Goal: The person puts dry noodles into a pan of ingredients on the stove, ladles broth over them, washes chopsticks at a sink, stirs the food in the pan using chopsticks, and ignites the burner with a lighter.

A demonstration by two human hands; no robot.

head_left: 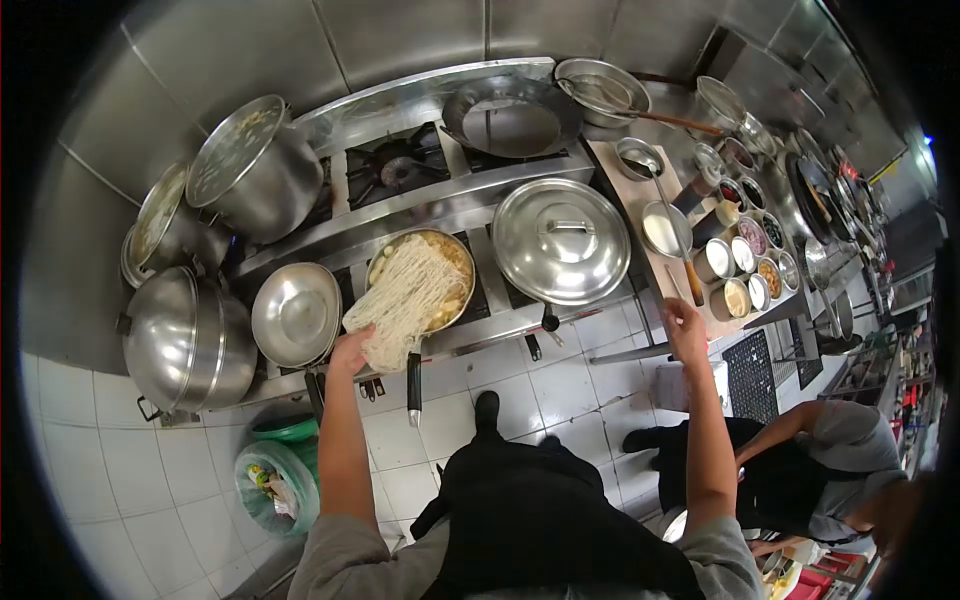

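My left hand (352,350) is closed on the near end of a flat bundle of pale noodles (410,295). The bundle lies across a pan (470,262) on the stove, covering part of the chunky food in it and hanging over the near rim. The pan's black handle (414,385) points toward me. At the counter's front edge, the fingers of my right hand (686,330) are curled together. A thin stick-like utensil (672,280) reaches up from them, its kind unclear. Close by is the wooden handle of a ladle (693,282), which rests across a container (662,228).
A lidded pan (560,240) stands right of the noodles, an empty pan (296,314) left. Tall pots (255,170) and a wok (512,115) stand behind. Several ingredient containers (735,298) crowd the right counter. A co-worker (800,460) stands at my right; a bin (275,490) is at lower left.
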